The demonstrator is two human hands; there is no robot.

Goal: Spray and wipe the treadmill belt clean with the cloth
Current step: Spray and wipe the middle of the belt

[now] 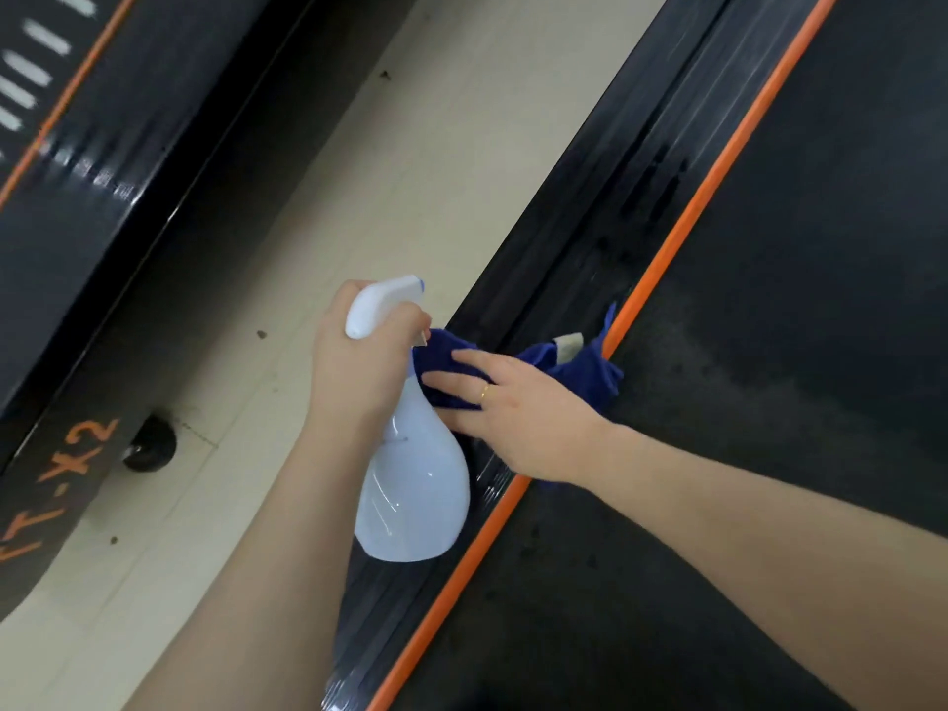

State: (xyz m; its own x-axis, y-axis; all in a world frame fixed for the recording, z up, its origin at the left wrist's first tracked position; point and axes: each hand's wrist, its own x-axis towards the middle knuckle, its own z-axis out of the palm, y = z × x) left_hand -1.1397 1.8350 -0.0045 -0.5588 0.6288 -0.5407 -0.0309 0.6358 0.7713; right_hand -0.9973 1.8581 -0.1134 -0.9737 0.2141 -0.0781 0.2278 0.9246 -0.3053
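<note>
My left hand (354,366) grips the neck of a white spray bottle (415,495), its nozzle pointing up and to the right over the floor beside the treadmill. My right hand (518,407) lies flat with straight fingers on a dark blue cloth (579,374), pressing it onto the black side rail (590,238) of the treadmill. The cloth spreads across the rail up to the orange edge strip (692,218). The black treadmill belt (795,300) fills the right side and shows a greyish damp patch beside the cloth.
A beige tiled floor (390,187) runs as a strip between this treadmill and a second black machine (87,161) with orange lettering at the left. A small black wheel (151,443) sits under that machine.
</note>
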